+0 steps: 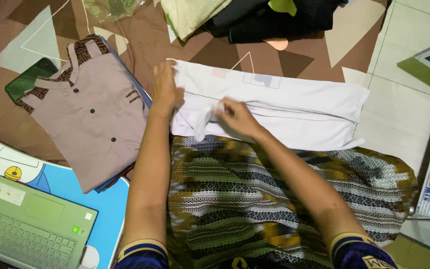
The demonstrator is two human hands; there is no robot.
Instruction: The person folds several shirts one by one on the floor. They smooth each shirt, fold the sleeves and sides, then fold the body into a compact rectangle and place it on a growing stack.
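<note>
From the head view, a white garment (pixel 294 107) lay folded lengthwise across the brown patterned floor covering (pixel 6 104), just beyond a patterned sarong (pixel 274 199) that covered the person's lap. The left hand (pixel 165 89) rested flat on the garment's left end, fingers stretched out and pressing the cloth down rather than gripping it. The right hand (pixel 235 117) sat just beside it, a little nearer the body, with its fingers curled and pinched around a loose fold of the white fabric that hung down towards the sarong; the blur there made it hard to tell exactly how tight the pinch was. To the left of the arms, a folded mauve shirt (pixel 93 112) with dark buttons and a brown patterned collar lay on top of a blue item, whose edge showed along its right side. A dark green phone (pixel 28 77) lay near the shirt's collar. At the lower left corner, an open silver laptop (pixel 33 224) rested on a blue cartoon-printed mat (pixel 70 182). At the top of the view, a heap of dark clothes (pixel 274 20) lay next to a pale green cloth (pixel 190 15).
</note>
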